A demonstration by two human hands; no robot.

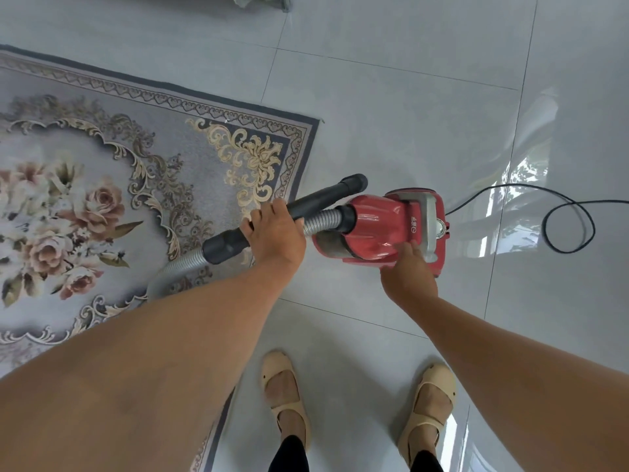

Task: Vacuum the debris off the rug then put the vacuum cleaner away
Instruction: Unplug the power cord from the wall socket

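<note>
A red canister vacuum cleaner [391, 229] sits on the pale tiled floor just right of the rug's corner. The grey floral rug [112, 185] fills the left side. My left hand [275, 233] grips the black wand [313, 202], which lies across the rug's edge. A grey ribbed hose [173, 267] loops from the wand down under my left forearm, and another stretch of it enters the vacuum's front. My right hand [408, 270] reaches to the near side of the red body, its fingertips touching the casing beside the grey handle [429, 219].
A black power cord [565, 212] trails right from the vacuum and curls into a loop on the tiles. My feet in beige shoes [286, 396] stand on the tiles below the vacuum. Something pale stands at the top edge [258, 0].
</note>
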